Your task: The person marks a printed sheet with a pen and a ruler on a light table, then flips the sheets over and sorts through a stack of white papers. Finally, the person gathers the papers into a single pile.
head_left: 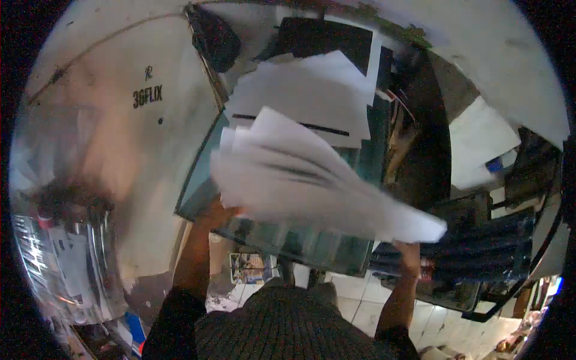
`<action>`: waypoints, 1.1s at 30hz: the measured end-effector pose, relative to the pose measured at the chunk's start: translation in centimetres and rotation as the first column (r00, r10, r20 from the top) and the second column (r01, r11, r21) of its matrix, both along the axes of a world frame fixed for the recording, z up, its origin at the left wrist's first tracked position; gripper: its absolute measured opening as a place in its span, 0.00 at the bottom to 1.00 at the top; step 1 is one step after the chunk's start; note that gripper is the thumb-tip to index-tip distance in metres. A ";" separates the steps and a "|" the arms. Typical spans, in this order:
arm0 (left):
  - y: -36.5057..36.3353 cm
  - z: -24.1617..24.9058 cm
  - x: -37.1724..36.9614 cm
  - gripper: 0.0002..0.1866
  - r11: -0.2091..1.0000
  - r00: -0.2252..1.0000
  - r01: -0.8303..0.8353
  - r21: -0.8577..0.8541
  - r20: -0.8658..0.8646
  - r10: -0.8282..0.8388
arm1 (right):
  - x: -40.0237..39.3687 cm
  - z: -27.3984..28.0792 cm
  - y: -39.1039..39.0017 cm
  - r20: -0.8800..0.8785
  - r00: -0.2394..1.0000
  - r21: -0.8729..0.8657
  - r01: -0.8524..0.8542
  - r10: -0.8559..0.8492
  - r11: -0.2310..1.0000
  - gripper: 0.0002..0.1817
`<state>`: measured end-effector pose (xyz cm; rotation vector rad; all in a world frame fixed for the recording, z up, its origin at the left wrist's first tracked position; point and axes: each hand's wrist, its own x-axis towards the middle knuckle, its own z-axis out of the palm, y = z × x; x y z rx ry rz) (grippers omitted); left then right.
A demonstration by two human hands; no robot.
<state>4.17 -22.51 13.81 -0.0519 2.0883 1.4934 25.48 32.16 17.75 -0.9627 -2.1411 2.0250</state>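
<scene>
A thick sheaf of white paper point(288, 180), bent and blurred by motion, is held up between both hands over a glass-topped table point(201, 180). My left hand point(223, 211) grips its lower left edge, with the fingers partly hidden behind the sheets. At the lower right end, my right hand point(409, 251) is closed on the paper's edge. Behind the sheaf, a fanned pile of white sheets point(318, 84) lies on the table's far part, with a dark strip point(324, 128) across it.
Plastic-wrapped goods point(78, 264) stand at the left by the wall. At the right are a dark chair point(456, 258) and another white sheet point(483, 141). A black bag point(216, 39) hangs beyond the table's far left corner. Printed paper point(252, 267) shows below the table.
</scene>
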 end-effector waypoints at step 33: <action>2.5 0.7 7.4 0.35 0.914 0.961 -0.042 -0.405 -0.268 -0.074 | -3.5 -8.5 -5.4 0.297 0.929 0.686 -0.368 0.221 0.627 0.29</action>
